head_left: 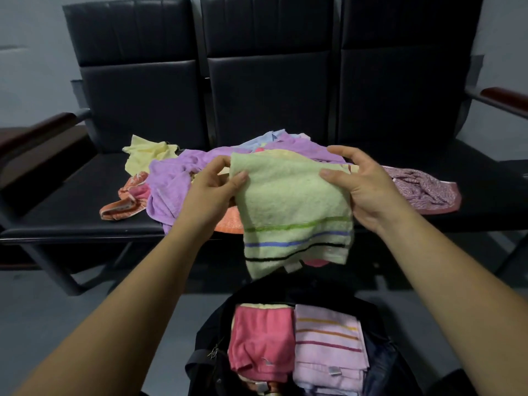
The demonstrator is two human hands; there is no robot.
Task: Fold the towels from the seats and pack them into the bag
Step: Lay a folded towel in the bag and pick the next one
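Note:
I hold a folded pale green towel [291,207] with green, blue and black stripes up in front of the seats. My left hand [213,192] pinches its top left corner and my right hand [360,184] pinches its top right corner. Behind it a heap of loose towels lies on the black seats [71,195]: a purple one [171,184], a yellow one [148,152], an orange one [125,204], a light blue one [265,140] and a maroon patterned one [425,190]. Below me the open black bag [208,332] holds a folded pink towel [261,341] and a folded lilac striped towel [328,347].
The row of three black seats has high backs and brown armrests at the left [37,130] and the right [505,97]. Grey floor [71,324] lies around the bag. Something dark blue [380,367] sits in the bag's right side.

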